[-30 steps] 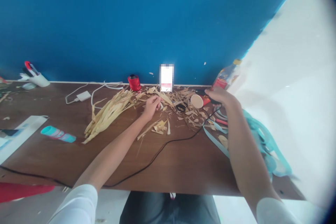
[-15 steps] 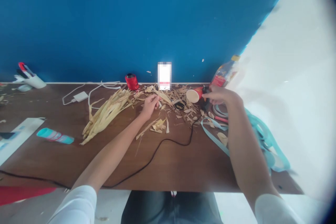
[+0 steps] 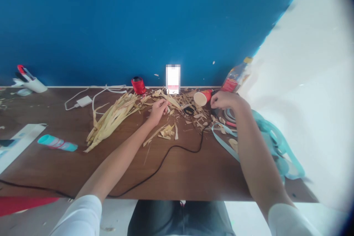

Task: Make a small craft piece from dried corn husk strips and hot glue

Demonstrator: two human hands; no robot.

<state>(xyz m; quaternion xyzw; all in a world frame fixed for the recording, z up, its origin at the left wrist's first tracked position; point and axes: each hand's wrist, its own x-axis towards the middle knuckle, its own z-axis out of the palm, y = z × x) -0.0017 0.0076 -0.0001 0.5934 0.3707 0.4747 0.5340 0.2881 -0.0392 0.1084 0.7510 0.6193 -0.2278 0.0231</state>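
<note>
Head view: the left hand (image 3: 159, 111) is resting at the near-left side of a litter of dry husk scraps (image 3: 173, 101), its fingers drawn together; whether they are pinching a scrap, I cannot tell. The right hand (image 3: 224, 100) is bending down over the table (image 3: 188, 177) with fingers curled, and what it may be gripping is staying hidden. A red paper cup (image 3: 204, 96) is lying on its side just left of the right hand's fingertips, among the scraps, its round pale end facing left and toward the near edge, its long axis slanting away to the right, toward the bottle (image 3: 233, 80). Left of the left hand, a corn husk bundle (image 3: 112, 121) is lying well clear of its fingers, its long axis running from near left to far right.
</note>
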